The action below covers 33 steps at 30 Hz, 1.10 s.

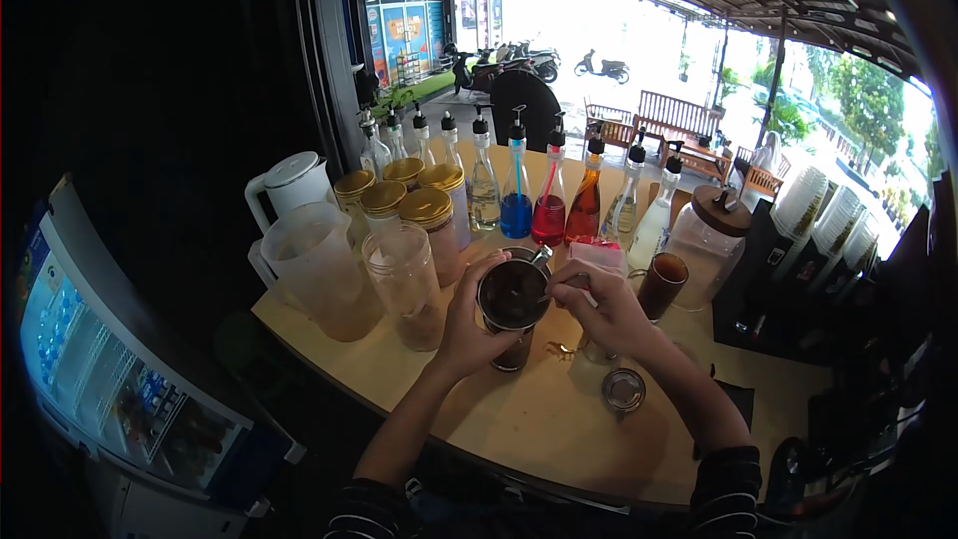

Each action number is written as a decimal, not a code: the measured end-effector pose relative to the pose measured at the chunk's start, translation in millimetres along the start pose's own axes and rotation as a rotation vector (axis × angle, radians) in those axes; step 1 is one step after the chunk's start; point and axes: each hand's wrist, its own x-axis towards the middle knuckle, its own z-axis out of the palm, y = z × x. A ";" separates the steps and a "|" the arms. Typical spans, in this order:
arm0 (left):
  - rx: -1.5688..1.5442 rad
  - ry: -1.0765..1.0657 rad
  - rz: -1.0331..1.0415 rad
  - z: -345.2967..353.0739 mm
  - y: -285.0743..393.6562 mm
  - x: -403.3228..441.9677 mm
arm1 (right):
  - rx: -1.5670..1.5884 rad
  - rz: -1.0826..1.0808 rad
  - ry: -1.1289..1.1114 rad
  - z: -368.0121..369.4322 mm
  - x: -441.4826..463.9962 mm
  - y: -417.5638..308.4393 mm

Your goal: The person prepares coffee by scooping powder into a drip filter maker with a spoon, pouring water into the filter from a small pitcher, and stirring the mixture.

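Observation:
My left hand (467,329) is wrapped round a round metal cup (514,291) with dark contents, tilted so that I look down into it. Directly below it on the counter stands a glass (511,353) with dark liquid, partly hidden by the cup. My right hand (602,307) is closed in a pinch at the cup's right rim, on a thin metal utensil (550,295) whose kind I cannot make out. A mug of brown drink (662,285) stands just right of that hand. Below the wrist, a small round metal-rimmed lid or dish (624,390) lies on the counter.
Pump bottles of coloured syrup (516,210) line the back of the counter (499,419). Gold-lidded jars (427,210), a clear plastic jar (402,279) and a plastic pitcher (314,265) stand left. A wooden-lidded jar (711,250) and stacked cups (801,202) stand right.

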 end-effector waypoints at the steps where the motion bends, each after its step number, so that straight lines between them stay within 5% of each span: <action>1: 0.000 -0.001 0.002 0.5 -0.1 -0.1 | -0.009 -0.010 0.003 0.1 0.0 0.1; 17: 0.172 0.019 -0.055 2.5 7.1 -2.4 | -0.007 -0.046 0.142 10.4 0.6 5.4; 22: 0.251 -0.125 -0.022 -10.0 4.8 2.6 | -0.228 -0.059 0.030 -6.7 8.7 10.0; 33: 0.083 -0.181 -0.038 -17.3 -1.2 3.0 | -0.108 -0.098 -0.077 -8.3 21.3 1.1</action>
